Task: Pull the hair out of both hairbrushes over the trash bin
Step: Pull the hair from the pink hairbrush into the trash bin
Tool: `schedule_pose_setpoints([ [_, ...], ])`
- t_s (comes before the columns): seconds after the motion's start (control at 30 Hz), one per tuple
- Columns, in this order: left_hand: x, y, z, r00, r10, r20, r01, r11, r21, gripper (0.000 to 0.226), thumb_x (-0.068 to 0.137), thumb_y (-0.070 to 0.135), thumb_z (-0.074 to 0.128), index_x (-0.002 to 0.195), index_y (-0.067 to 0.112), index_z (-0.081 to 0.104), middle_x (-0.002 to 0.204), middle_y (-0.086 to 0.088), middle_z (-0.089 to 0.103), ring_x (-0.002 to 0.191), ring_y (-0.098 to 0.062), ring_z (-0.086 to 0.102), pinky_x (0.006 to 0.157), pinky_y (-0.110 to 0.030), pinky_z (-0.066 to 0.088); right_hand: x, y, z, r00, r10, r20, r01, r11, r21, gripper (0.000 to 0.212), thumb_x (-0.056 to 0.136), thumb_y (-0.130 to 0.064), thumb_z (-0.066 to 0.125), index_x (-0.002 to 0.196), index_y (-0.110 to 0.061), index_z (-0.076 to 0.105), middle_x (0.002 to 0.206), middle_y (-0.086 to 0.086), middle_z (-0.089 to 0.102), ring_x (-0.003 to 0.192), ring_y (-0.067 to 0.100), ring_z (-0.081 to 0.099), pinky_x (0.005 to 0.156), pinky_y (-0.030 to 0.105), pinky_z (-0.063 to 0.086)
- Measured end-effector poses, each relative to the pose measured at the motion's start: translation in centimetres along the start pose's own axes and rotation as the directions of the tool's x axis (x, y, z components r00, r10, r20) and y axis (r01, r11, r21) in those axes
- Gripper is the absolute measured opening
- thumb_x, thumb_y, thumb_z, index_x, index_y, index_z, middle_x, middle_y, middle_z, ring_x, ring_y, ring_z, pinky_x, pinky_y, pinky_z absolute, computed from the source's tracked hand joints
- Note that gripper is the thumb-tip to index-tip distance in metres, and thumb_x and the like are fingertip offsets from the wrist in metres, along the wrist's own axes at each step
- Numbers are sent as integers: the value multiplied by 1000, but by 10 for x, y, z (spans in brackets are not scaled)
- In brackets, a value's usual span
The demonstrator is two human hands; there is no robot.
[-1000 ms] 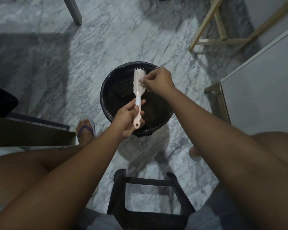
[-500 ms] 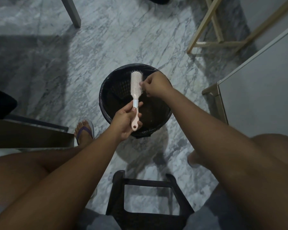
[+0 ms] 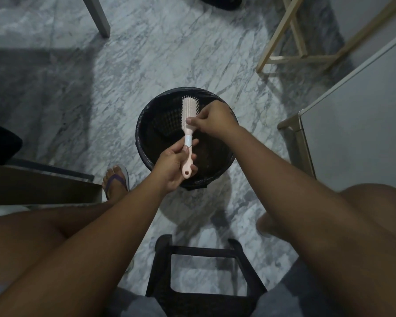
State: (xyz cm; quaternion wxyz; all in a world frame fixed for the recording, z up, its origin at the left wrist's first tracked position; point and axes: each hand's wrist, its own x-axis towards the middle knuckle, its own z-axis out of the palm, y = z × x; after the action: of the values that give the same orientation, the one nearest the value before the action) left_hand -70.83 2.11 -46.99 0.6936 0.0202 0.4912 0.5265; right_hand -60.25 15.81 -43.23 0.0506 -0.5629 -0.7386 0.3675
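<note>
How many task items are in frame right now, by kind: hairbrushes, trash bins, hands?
Hairbrushes: 1, a pink hairbrush held over the bin; no second brush shows.
Trash bins: 1, a black trash bin with a liner.
Hands: 2, the left hand on the handle and the right hand at the bristles.
Total: 4

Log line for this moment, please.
left hand: holds pink hairbrush by handle | right hand: pinching at bristle base | brush over trash bin | second brush: not in view
</note>
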Motion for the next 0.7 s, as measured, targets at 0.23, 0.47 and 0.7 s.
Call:
schedule_pose_setpoints([
  [0.23, 1, -1, -2, 998, 15, -56, -18, 998, -64, 38, 104, 4, 39, 137, 12, 56, 139, -4, 60, 77, -13, 51, 54, -23, 43, 8, -10, -6, 983, -23, -182, 52, 986, 157, 26, 95, -26, 64, 80, -7, 74, 75, 5, 73, 65, 15, 67, 67, 30, 57],
  [0.47, -13, 9, 4, 996, 26, -86, -25, 1000, 11, 38, 105, 8, 37, 138, 18, 54, 134, 2, 64, 88, -15, 57, 59, -27, 49, -3, 18, 4, 988, 126, -91, -107, 975, 195, 46, 99, -21, 52, 143, -8, 49, 140, 12, 58, 130, 25, 54, 112, 36, 41],
  [0.7, -18, 19, 8, 989, -20, -147, 38, 992, 121, 40, 106, 12, 37, 144, 11, 48, 137, 2, 62, 88, -12, 54, 70, -30, 46, -31, 12, 9, 988, 126, -84, -103, 966, 239, 64, 102, -49, 40, 154, -13, 31, 156, 12, 39, 146, 27, 34, 117, 34, 26],
])
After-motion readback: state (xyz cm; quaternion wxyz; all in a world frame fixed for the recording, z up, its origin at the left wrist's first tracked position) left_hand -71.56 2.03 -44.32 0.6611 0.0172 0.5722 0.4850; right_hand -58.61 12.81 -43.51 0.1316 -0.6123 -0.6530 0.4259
